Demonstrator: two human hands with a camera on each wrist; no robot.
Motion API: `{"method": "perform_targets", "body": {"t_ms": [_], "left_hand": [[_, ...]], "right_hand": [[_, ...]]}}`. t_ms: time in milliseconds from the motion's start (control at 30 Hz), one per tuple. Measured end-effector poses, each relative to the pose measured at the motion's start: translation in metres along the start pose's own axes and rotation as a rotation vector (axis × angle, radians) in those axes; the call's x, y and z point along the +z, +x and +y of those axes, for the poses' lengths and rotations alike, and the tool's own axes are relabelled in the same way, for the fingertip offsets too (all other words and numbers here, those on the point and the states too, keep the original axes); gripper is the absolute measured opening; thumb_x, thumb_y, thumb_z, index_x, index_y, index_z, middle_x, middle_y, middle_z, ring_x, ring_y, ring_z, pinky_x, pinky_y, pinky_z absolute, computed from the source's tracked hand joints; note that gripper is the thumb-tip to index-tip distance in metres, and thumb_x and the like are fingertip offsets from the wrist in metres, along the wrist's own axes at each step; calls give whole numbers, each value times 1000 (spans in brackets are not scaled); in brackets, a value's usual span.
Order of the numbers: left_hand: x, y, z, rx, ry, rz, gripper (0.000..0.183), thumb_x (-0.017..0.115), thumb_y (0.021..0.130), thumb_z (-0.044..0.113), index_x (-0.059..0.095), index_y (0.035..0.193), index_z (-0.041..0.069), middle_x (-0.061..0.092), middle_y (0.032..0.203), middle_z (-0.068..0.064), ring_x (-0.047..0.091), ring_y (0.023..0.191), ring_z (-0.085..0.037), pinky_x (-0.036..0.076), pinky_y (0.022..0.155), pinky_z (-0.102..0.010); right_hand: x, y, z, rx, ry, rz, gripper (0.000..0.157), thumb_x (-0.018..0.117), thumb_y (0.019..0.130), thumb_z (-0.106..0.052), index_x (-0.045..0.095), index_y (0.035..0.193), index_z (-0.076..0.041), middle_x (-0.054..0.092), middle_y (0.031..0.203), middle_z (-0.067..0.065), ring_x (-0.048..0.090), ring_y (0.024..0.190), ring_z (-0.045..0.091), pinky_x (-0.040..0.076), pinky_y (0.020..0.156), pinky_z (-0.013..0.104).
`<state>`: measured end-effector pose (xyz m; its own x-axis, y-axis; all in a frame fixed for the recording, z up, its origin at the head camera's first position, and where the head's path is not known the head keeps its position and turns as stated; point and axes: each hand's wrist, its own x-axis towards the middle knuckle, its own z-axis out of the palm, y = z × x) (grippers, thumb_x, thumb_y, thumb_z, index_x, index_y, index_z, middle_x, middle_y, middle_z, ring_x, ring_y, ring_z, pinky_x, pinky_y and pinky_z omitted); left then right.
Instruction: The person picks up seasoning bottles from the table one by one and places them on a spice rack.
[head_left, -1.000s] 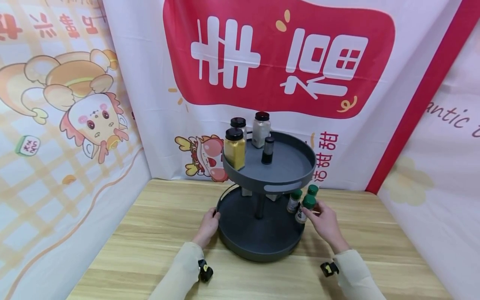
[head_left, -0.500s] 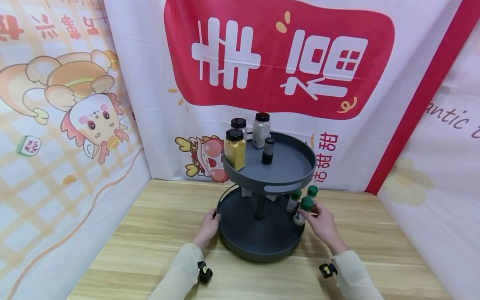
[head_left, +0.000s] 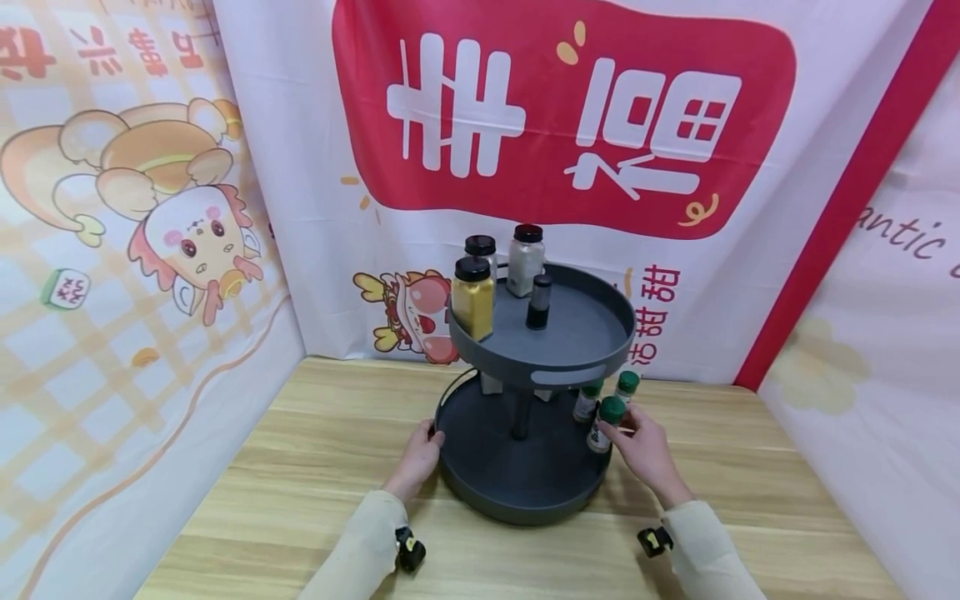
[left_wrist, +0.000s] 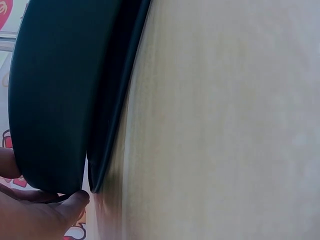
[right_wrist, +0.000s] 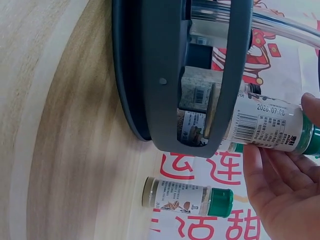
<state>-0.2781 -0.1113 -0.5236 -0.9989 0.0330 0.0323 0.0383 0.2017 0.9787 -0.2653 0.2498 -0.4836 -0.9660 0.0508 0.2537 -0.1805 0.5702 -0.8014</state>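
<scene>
A dark grey two-tier turntable rack (head_left: 517,492) stands on the table. My left hand (head_left: 417,458) grips the left rim of its lower tray; the left wrist view shows thumb and fingers at the edge of the tray wall (left_wrist: 55,100). At the right side of that tray, my right hand (head_left: 648,454) pinches a green-capped spice jar (right_wrist: 270,122) near its cap. The jar's base is partly hidden behind the tray rim. Beside it on the lower tray is another green-capped jar (head_left: 585,408). A third green-capped jar (right_wrist: 187,197) stands outside the rack on the table.
On the upper tray (head_left: 585,325) are a yellow-filled jar (head_left: 472,304), two pale black-capped jars (head_left: 527,262) and a small black-based bottle (head_left: 538,302). Pale containers (head_left: 491,383) at the lower tray's back are partly hidden. Printed cloth (head_left: 300,167) hangs behind and beside the wooden table (head_left: 300,467).
The jar in my right hand has shifted slightly left and down, showing more of the green-capped jar behind it. The left hand keeps its hold on the lower tray.
</scene>
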Motion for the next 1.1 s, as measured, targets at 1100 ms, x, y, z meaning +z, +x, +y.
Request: {"method": "perform_targets", "body": {"t_ms": [1100], "left_hand": [[7, -9, -6, 67, -10, 44, 33, 41, 96, -4, 41, 123, -21, 49, 122, -37, 46, 117, -45, 36, 101, -51]], "right_hand": [[8, 2, 11, 22, -8, 24, 39, 71, 86, -28, 60, 116, -4, 65, 108, 17, 61, 101, 29, 52, 85, 41]]}}
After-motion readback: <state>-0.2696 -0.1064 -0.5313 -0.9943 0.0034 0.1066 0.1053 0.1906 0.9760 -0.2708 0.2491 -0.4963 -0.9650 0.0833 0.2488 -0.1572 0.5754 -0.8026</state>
